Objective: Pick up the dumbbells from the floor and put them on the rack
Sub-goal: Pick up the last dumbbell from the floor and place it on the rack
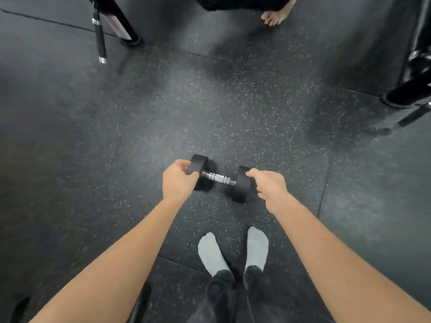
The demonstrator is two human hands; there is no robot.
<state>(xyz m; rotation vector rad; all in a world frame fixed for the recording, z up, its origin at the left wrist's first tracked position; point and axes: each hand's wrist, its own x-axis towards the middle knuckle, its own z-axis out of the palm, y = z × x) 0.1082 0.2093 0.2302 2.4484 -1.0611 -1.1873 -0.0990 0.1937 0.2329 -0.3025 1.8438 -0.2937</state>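
Note:
A black dumbbell [219, 178] with a silver knurled handle lies on the speckled rubber floor just ahead of my feet. My left hand [178, 180] grips its left weight head, fingers curled over the top and thumb at the near side. My right hand [268, 186] is at the right weight head, index finger touching its upper edge, the other fingers loosely curled beside it. The rack is not clearly in view.
My feet in grey socks [233, 249] stand just behind the dumbbell. A black machine frame with a hanging strap [100, 38] stands far left. Another black frame leg [408, 92] is at the right edge. A person's bare foot [276, 16] shows at the top.

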